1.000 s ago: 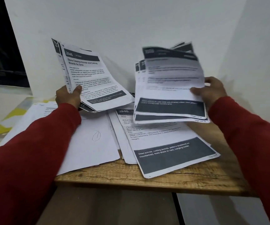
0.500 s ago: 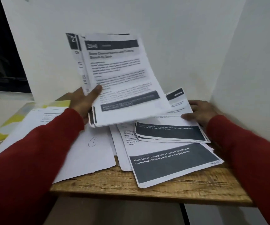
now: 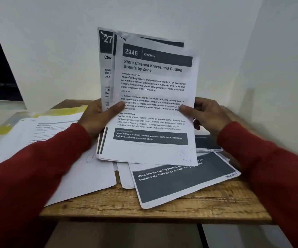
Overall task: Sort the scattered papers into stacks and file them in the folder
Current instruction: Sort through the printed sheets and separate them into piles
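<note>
Left hand (image 3: 98, 120): grips the left edge of the held sheaf (image 3: 150, 104), thumb laid across the front page, fingers hidden behind.

Right hand (image 3: 207, 117): pinches the right edge of the same sheaf, thumb on the print, fingers curled behind.

Held sheaf: several printed sheets, raised nearly upright over the table, its lower edge hanging just above the loose sheets. Top page headed "2946 KITCHEN", black title bar, grey text blocks, dark band low down. The back sheets are fanned out to the left and not squared.

Step in hand, as judged: squaring this bundle into one stack. Done well, both grips loosen slightly and the lower edge is tapped on the wood so the fanned sheets drop flush. Thin paper buckles if squeezed hard.

Loose papers (image 3: 184, 178): flat on the table under and in front of the sheaf, overlapping at angles; one shows a large dark panel with white lettering. Blank white sheets (image 3: 83, 176) lie at the left, one with a pen loop.

Folder (image 3: 62, 111): yellow and clear plastic, glossy, at far left beneath more printed pages.

Table (image 3: 162, 208): rough-grained wood, pale, set in a white wall corner.

Sleeves (image 3: 37, 169): red, soft knit.
</note>
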Demonstrator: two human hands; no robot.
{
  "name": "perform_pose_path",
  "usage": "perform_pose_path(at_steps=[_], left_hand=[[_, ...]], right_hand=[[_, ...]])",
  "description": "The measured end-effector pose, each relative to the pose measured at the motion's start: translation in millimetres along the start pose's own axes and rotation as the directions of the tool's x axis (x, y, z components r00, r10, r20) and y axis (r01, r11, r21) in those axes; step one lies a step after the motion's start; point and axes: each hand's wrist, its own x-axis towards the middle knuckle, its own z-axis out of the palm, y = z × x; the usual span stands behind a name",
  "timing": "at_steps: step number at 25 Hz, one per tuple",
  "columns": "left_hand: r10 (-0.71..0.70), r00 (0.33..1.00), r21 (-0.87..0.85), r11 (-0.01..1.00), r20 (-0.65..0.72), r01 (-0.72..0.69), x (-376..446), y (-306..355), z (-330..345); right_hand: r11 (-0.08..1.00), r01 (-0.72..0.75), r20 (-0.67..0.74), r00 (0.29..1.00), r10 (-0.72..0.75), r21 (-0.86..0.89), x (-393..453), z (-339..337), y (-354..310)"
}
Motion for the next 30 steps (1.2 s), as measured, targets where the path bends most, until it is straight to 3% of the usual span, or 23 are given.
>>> perform_pose_path(at_steps=[7,12,17,19,22,26,30], left_hand=[[-0.043,0.995,-0.036,0.998,0.086,0.046,-5,-3,9],[-0.051,0.994,-0.065,0.996,0.100,0.057,-6,-4,12],[-0.023,0.997,-0.066,0.997,0.076,0.028,-6,-4,11],[-0.008,0.998,-0.063,0.998,0.061,0.012,-5,-3,10],[-0.008,0.999,-0.052,0.999,0.050,0.010,-4,-6,8],[-0.017,0.999,-0.038,0.999,0.048,0.019,-4,-6,9],[-0.023,0.999,-0.021,0.999,0.044,0.024,-4,-5,9]], right_hand=[[0.999,0.001,-0.020,1.000,0.000,0.033,-4,12,1],[0.967,-0.043,-0.215,0.972,0.098,0.249,0,-2,-2],[0.982,-0.053,-0.254,0.962,0.099,0.180,4,-11,7],[0.991,-0.010,-0.385,0.921,0.063,0.137,9,-25,5],[0.978,0.008,-0.570,0.813,0.115,0.208,13,-54,5],[0.964,-0.020,-0.591,0.786,0.180,0.266,15,-64,14],[0.959,0.005,-0.556,0.816,0.160,0.283,15,-56,8]])
